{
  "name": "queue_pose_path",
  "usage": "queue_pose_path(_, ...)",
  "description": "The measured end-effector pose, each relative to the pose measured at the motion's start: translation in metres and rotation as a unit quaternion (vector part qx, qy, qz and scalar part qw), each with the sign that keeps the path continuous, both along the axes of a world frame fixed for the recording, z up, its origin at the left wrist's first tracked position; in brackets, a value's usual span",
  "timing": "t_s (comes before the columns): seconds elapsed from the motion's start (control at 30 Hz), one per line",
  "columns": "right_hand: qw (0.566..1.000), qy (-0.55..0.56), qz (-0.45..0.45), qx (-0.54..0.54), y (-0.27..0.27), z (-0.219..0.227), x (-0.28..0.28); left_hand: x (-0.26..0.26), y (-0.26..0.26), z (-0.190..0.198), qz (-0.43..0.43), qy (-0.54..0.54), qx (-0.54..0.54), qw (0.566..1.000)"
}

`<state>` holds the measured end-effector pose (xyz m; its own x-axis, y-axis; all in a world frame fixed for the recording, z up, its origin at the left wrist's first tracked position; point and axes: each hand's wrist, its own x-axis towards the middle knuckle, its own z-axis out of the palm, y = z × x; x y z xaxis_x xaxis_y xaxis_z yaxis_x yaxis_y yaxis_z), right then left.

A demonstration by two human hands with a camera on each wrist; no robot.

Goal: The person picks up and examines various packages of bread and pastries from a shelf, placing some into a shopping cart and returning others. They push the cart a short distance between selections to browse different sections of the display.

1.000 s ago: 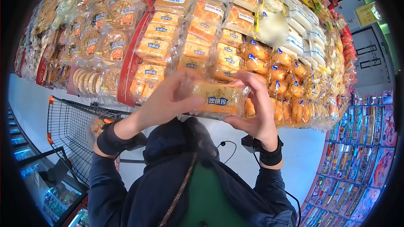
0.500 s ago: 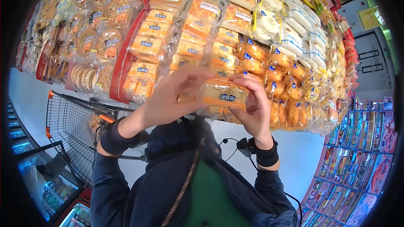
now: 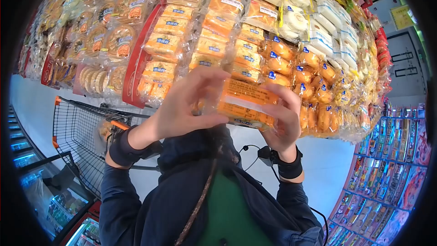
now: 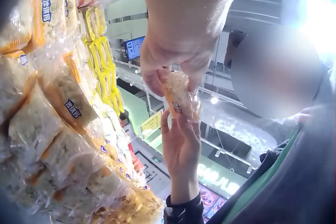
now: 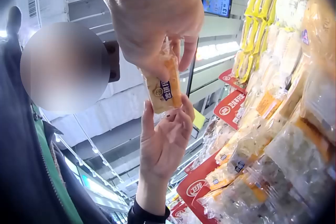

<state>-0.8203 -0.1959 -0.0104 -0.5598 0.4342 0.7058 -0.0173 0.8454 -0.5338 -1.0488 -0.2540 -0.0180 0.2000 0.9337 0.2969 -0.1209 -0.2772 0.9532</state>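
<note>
A clear-wrapped pastry packet with an orange printed panel (image 3: 246, 102) is held between both hands, in front of the display. The right hand (image 3: 284, 116) grips its right end, fingers over the top and thumb below. At its left end, the left hand (image 3: 182, 105) pinches the wrapper between fingers and thumb. The left wrist view shows the packet (image 4: 181, 98) with the left hand (image 4: 178, 56) above and the right hand (image 4: 181, 148) below. In the right wrist view a blue label faces out on the packet (image 5: 164, 87).
Rows of similar packets (image 3: 164, 41), round wrapped cakes (image 3: 123, 41) and small buns (image 3: 277, 59) fill the sloping display. A wire shopping cart (image 3: 77, 141) with orange corners stands at left. Shelves of small packs (image 3: 378, 155) are at right.
The packet has been turned: its blue-labelled front faced up earlier, and now the orange side with printed text does. Both hands remain on its ends.
</note>
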Motion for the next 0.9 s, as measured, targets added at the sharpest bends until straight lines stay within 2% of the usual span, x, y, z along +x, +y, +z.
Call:
queue_pose_path(0.17, 0.993, 0.063, 0.023, -0.093, -0.004, 0.003, -0.013, -0.005, 0.001, -0.008, 0.045, -0.011, 0.133, 0.99)
queue_pose_path(0.23, 0.991, 0.055, 0.042, -0.112, -0.004, 0.0, -0.009, -0.011, -0.002, -0.008, 0.043, 0.026, 0.135, 0.99)
queue_pose_path(0.37, 0.998, 0.034, 0.011, -0.055, -0.004, 0.001, -0.012, -0.016, -0.002, -0.005, 0.06, 0.061, 0.201, 0.976)
queue_pose_path(0.57, 0.998, 0.051, -0.011, -0.037, -0.005, -0.004, -0.017, -0.012, 0.002, -0.007, 0.082, 0.02, 0.257, 0.963)
queue_pose_path(0.9, 0.998, 0.04, -0.021, -0.033, -0.005, -0.005, -0.013, -0.013, 0.006, -0.004, 0.076, 0.03, 0.269, 0.96)
